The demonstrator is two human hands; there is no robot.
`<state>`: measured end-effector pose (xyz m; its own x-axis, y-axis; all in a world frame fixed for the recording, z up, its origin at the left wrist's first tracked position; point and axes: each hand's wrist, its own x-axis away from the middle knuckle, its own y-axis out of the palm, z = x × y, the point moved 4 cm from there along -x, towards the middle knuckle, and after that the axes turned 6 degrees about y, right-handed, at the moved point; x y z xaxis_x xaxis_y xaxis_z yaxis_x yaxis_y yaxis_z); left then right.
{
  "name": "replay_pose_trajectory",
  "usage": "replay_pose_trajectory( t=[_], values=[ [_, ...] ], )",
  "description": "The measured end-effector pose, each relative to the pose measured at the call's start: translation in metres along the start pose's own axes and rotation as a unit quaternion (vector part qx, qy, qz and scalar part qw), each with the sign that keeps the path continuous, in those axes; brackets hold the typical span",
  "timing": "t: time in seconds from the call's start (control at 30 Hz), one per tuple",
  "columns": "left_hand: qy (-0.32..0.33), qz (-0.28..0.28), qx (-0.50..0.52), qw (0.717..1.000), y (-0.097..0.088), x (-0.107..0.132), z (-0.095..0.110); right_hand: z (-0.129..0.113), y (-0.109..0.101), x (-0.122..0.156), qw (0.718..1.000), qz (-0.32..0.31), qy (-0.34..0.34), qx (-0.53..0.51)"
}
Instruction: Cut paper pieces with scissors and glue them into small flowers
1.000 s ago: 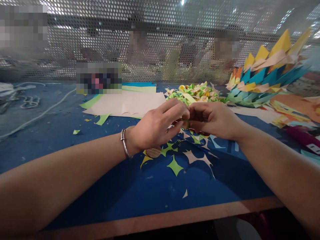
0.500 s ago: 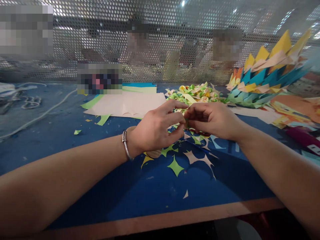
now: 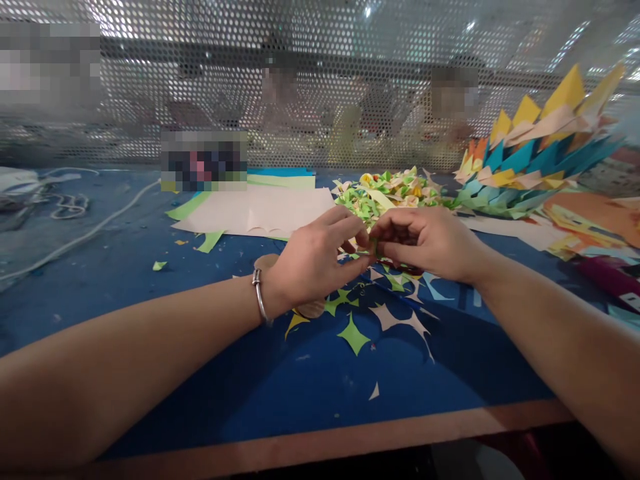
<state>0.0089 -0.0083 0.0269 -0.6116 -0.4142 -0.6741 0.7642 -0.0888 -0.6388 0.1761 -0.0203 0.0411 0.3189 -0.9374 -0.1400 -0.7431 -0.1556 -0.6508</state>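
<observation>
Head view — green paper (image 3: 375, 247) sits between the fingers (image 3: 354, 268) — apparently pinched.

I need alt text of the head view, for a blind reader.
The right hand pinches a small green paper piece, left hand close beside it, above paper scraps on a blue table; a spiky folded-paper model stands at right.

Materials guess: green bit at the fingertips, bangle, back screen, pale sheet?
Green bit: probably paper, matte like the scraps; too small and hidden to be sure.
Bangle: likely metal, silver-coloured, shiny highlights.
Screen: perhaps metal, grey, punched with regular holes; plastic possible.
Pale sheet: paper or thin card, matte, lying flat, scalloped near edge.
</observation>
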Motion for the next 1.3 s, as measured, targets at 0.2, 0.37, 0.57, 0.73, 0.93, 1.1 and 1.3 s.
replay_pose_trajectory(
  t=[0.2, 0.37, 0.57, 0.73, 0.93, 1.1, 1.3],
  values=[
    [-0.036, 0.005, 0.071, 0.997, 0.0036, 0.0004, -0.0053, 0.0027, 0.0001, 0.0001, 1.000, 0.005, 0.000, 0.015],
    [-0.037, 0.000, 0.091, 0.995, 0.0030, -0.0011, -0.0083, 0.0025, -0.0009, 0.0004, 1.000, 0.005, 0.001, 0.018],
    [-0.037, -0.011, 0.098, 0.994, 0.0027, -0.0036, -0.0099, 0.0033, -0.0009, 0.0003, 1.000, 0.002, -0.001, 0.019],
    [-0.040, -0.010, 0.110, 0.993, 0.0022, -0.0048, -0.0093, 0.0040, -0.0015, 0.0003, 1.000, 0.005, 0.002, 0.018],
    [-0.052, -0.010, 0.118, 0.992, 0.0014, -0.0059, -0.0090, 0.0039, -0.0028, 0.0006, 1.000, 0.002, 0.005, 0.020],
    [-0.073, 0.004, 0.092, 0.993, 0.0009, -0.0044, -0.0086, 0.0049, -0.0034, 0.0001, 1.000, 0.009, 0.007, 0.016],
    [-0.123, 0.012, 0.044, 0.991, 0.0054, -0.0014, -0.0106, 0.0053, -0.0009, -0.0005, 0.999, 0.017, -0.002, 0.034]
  ],
)
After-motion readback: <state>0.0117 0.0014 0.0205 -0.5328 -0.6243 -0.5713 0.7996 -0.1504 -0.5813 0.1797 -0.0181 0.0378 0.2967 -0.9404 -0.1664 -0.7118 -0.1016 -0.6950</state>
